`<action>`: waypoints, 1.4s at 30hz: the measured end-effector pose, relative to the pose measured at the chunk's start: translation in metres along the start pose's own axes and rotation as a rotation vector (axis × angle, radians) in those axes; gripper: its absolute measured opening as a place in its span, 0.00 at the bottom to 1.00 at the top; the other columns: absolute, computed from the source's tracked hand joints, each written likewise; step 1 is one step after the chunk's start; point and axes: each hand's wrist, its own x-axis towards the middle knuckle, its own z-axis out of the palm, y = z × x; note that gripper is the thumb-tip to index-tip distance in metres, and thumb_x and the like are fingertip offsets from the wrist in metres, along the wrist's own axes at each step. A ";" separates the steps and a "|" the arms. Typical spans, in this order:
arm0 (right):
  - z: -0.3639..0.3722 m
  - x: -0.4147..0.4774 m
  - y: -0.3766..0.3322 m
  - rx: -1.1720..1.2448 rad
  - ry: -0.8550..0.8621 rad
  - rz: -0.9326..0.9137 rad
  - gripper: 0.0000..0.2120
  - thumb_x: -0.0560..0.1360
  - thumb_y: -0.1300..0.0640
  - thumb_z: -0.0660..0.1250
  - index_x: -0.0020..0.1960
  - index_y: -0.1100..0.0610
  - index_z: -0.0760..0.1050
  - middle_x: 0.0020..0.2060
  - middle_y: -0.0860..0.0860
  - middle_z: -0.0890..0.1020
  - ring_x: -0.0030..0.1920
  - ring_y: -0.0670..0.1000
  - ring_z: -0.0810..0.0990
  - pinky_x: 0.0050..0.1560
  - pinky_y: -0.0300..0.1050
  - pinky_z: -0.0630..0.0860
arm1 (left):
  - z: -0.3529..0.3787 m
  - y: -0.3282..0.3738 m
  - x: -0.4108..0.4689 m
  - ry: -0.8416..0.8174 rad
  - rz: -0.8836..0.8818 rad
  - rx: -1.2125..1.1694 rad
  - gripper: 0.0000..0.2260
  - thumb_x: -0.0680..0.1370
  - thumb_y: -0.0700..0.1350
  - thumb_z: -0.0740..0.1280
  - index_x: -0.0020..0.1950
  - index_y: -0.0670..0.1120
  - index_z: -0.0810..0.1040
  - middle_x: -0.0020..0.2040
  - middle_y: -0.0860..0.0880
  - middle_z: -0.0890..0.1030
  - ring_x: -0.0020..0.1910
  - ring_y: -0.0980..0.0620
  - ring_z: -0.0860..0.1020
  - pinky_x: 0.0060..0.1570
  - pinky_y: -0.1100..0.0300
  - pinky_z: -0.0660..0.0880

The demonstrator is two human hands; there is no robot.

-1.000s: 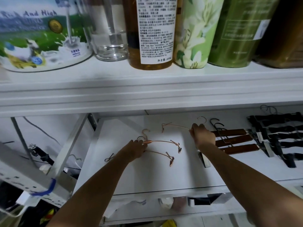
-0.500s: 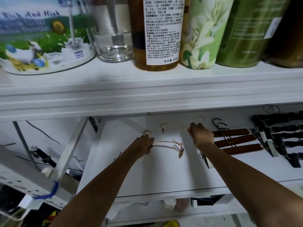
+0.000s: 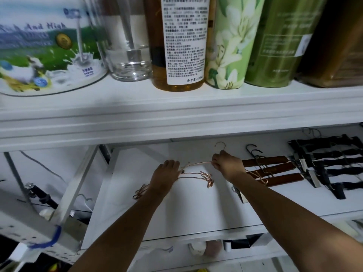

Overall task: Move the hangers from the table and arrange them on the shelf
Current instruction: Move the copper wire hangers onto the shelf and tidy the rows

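Up on the top shelf stand a milk powder tin (image 3: 45, 52), a clear glass bottle (image 3: 129, 55) that looks nearly empty with a tube running down inside it, a bottle of amber liquid (image 3: 176, 46) with a white printed label, a floral green canister (image 3: 233, 42), a plain green canister (image 3: 279, 40) and a brown container (image 3: 334, 42). What the tins and canisters hold cannot be seen.

Both of the person's arms reach in under that shelf, over the white lower shelf (image 3: 176, 213). The left hand (image 3: 167, 173) lies palm down, fingers curled over the middle of two stacked rose-gold wire hangers (image 3: 196, 176), gripping them; their clip ends poke out on either side of the wrist. The right hand (image 3: 228, 166) pinches a third rose-gold hanger (image 3: 198, 163) just below its hook, thumb and fingers closed tight on the wire. That hanger arches just above the stacked pair, its far end crossing the wooden clip hangers (image 3: 275, 169) that lie in a row to the right. Beyond those lie black hangers (image 3: 330, 163).
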 end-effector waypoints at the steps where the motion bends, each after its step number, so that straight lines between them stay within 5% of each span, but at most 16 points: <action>1: 0.000 0.002 -0.004 0.035 -0.023 -0.007 0.11 0.80 0.53 0.59 0.56 0.57 0.75 0.51 0.56 0.76 0.47 0.60 0.79 0.40 0.44 0.69 | -0.009 0.008 0.003 0.042 0.018 0.014 0.24 0.58 0.50 0.81 0.47 0.43 0.76 0.38 0.46 0.81 0.33 0.48 0.80 0.28 0.63 0.76; 5: -0.008 0.009 -0.024 0.145 -0.046 -0.085 0.08 0.78 0.55 0.61 0.52 0.56 0.77 0.48 0.54 0.74 0.46 0.57 0.78 0.37 0.44 0.66 | -0.022 0.031 0.020 0.071 -0.011 -0.011 0.22 0.58 0.49 0.81 0.47 0.42 0.81 0.38 0.46 0.81 0.34 0.47 0.80 0.30 0.60 0.78; 10: -0.023 0.016 -0.034 0.239 -0.054 -0.214 0.08 0.77 0.55 0.63 0.53 0.56 0.77 0.49 0.54 0.76 0.48 0.55 0.78 0.42 0.44 0.70 | -0.034 0.035 0.016 0.062 -0.103 -0.160 0.15 0.54 0.42 0.83 0.35 0.47 0.83 0.29 0.51 0.79 0.28 0.52 0.78 0.28 0.67 0.75; 13: -0.033 0.015 -0.036 0.233 -0.019 -0.223 0.10 0.77 0.53 0.65 0.57 0.54 0.75 0.53 0.51 0.76 0.53 0.52 0.77 0.46 0.43 0.70 | -0.040 0.037 0.013 0.090 -0.163 -0.264 0.06 0.71 0.39 0.72 0.47 0.43 0.83 0.41 0.45 0.83 0.41 0.48 0.80 0.41 0.64 0.75; 17: -0.042 0.008 -0.037 0.058 0.281 -0.284 0.23 0.66 0.52 0.76 0.59 0.54 0.77 0.50 0.55 0.79 0.48 0.57 0.78 0.47 0.47 0.73 | -0.041 0.036 0.010 0.098 -0.264 -0.338 0.09 0.78 0.40 0.62 0.55 0.43 0.79 0.50 0.45 0.81 0.50 0.47 0.78 0.47 0.63 0.70; 22: -0.037 -0.010 -0.035 -0.061 0.705 -0.263 0.11 0.69 0.53 0.67 0.50 0.55 0.78 0.44 0.55 0.79 0.40 0.56 0.77 0.41 0.47 0.71 | -0.048 0.033 0.013 0.141 -0.539 -0.743 0.08 0.76 0.38 0.63 0.50 0.42 0.81 0.46 0.45 0.82 0.43 0.49 0.77 0.44 0.57 0.76; 25: -0.029 -0.020 -0.036 0.106 0.578 -0.297 0.03 0.72 0.60 0.67 0.41 0.57 0.79 0.33 0.53 0.79 0.32 0.55 0.78 0.36 0.43 0.67 | -0.048 0.031 0.017 0.204 -0.617 -0.936 0.09 0.76 0.36 0.62 0.45 0.43 0.82 0.40 0.46 0.82 0.38 0.53 0.78 0.43 0.55 0.77; 29: -0.020 -0.022 -0.041 0.807 0.079 0.116 0.16 0.77 0.55 0.66 0.64 0.57 0.72 0.48 0.54 0.79 0.44 0.52 0.77 0.45 0.42 0.71 | -0.049 0.038 0.021 0.234 -0.533 -1.018 0.08 0.75 0.32 0.64 0.42 0.39 0.82 0.33 0.46 0.79 0.26 0.63 0.75 0.34 0.70 0.73; 32: -0.027 -0.009 -0.056 1.087 0.134 0.089 0.16 0.77 0.63 0.66 0.64 0.63 0.73 0.51 0.53 0.79 0.53 0.49 0.77 0.52 0.34 0.71 | -0.045 0.045 0.020 0.187 -0.469 -1.033 0.07 0.74 0.31 0.64 0.41 0.37 0.82 0.30 0.48 0.78 0.25 0.63 0.76 0.32 0.74 0.70; 34: -0.034 -0.001 -0.062 1.186 0.108 0.113 0.11 0.78 0.65 0.63 0.59 0.64 0.76 0.51 0.55 0.81 0.54 0.48 0.77 0.54 0.31 0.70 | -0.040 0.047 0.021 0.181 -0.479 -1.083 0.08 0.74 0.32 0.65 0.38 0.40 0.81 0.27 0.53 0.78 0.25 0.61 0.76 0.35 0.67 0.75; 36: -0.038 0.005 -0.065 1.249 0.056 0.140 0.11 0.79 0.63 0.62 0.59 0.60 0.77 0.48 0.54 0.82 0.53 0.50 0.79 0.56 0.38 0.72 | -0.037 0.048 0.021 0.166 -0.512 -1.149 0.08 0.73 0.32 0.66 0.37 0.42 0.80 0.25 0.54 0.79 0.27 0.57 0.78 0.39 0.59 0.77; 42: -0.043 0.011 -0.070 1.535 -0.102 0.112 0.19 0.79 0.64 0.61 0.69 0.57 0.69 0.52 0.63 0.81 0.52 0.57 0.81 0.57 0.52 0.75 | -0.039 0.036 0.018 0.158 -0.522 -1.316 0.07 0.73 0.28 0.66 0.47 0.36 0.81 0.26 0.52 0.81 0.27 0.56 0.80 0.35 0.64 0.78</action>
